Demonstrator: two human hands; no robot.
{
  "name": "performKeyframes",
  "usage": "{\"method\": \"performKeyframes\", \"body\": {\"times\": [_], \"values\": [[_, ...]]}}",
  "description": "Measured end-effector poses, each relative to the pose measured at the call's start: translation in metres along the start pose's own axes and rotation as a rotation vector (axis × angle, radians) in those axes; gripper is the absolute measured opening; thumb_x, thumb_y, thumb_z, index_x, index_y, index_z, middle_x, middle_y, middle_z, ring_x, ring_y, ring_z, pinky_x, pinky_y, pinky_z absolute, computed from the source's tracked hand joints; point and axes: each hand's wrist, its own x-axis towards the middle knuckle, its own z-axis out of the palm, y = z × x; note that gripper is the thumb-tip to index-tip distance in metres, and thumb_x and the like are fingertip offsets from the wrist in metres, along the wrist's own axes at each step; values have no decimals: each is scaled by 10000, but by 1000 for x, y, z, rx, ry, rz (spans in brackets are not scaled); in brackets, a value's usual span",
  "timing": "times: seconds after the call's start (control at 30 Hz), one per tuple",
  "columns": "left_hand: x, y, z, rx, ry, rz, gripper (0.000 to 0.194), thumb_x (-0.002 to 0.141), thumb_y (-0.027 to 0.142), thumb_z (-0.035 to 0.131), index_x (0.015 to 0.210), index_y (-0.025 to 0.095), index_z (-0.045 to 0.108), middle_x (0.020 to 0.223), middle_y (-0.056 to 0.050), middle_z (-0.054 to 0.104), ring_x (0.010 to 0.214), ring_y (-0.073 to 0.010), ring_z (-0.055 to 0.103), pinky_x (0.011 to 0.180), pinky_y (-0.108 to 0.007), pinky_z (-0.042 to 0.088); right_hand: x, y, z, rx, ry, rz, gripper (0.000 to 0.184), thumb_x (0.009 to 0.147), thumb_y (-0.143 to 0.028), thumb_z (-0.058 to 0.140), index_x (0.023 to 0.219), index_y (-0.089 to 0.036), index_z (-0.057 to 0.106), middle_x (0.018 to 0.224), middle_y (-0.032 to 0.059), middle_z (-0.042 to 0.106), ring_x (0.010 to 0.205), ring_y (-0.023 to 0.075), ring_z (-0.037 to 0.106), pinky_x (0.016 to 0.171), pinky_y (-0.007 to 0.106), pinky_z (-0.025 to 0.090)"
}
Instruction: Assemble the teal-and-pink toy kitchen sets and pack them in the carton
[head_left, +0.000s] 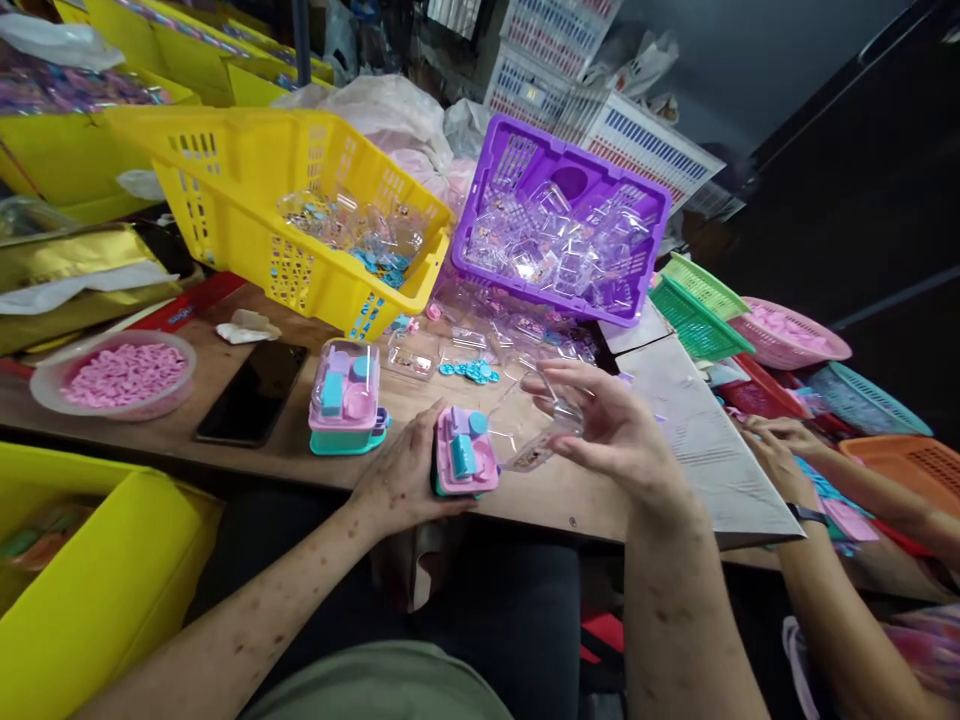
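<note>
My left hand (409, 465) is closed round the side of a small pink and teal toy set (466, 455) near the table's front edge. Blue and lilac pieces sit on its uncovered pink top. Just to the right, my right hand (600, 420) grips a clear plastic cover (529, 425) between thumb and fingers, tilted beside the toy. Left of my left hand stands a similar toy set (346, 395) with a clear cover over it. Beyond my hands lie several blue discs (472, 371) and a loose clear cover (412, 357).
A yellow basket (247, 240) and a purple basket (469, 225) hold clear covers at the back. A bowl of pink pieces (127, 375) and a phone (253, 393) lie left. Another person's hands (784, 455) work at right, near several coloured baskets. A yellow box (112, 560) stands front left.
</note>
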Motion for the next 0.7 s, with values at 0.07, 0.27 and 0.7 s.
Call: {"method": "performKeyframes", "body": {"times": [0.07, 0.27, 0.7], "values": [[2, 2, -1, -17, -20, -16, 1375, 728, 548, 1042, 1755, 281, 169, 1700, -230, 515, 1577, -464, 564, 1277, -648, 532, 1, -14, 0, -105, -102, -26, 607, 951, -505, 924, 1494, -328, 719, 1533, 130, 710, 1463, 366, 688, 1196, 560, 633], [7, -3, 1, -71, -44, 18, 1300, 736, 591, 1015, 1729, 245, 251, 1666, -234, 538, 1565, -471, 564, 1269, -677, 517, 8, -40, 36, -220, -364, -54, 876, 1083, -383, 744, 1813, -462, 266, 1791, 68, 494, 1650, 342, 496, 1257, 628, 567], [3, -4, 1, -67, 6, 67, 1317, 737, 574, 1032, 1715, 261, 207, 1695, -218, 511, 1574, -446, 560, 1292, -638, 499, -23, -26, 64, -361, -160, 161, 892, 965, -418, 815, 1739, -406, 371, 1722, 104, 506, 1504, 381, 592, 1254, 668, 527]]}}
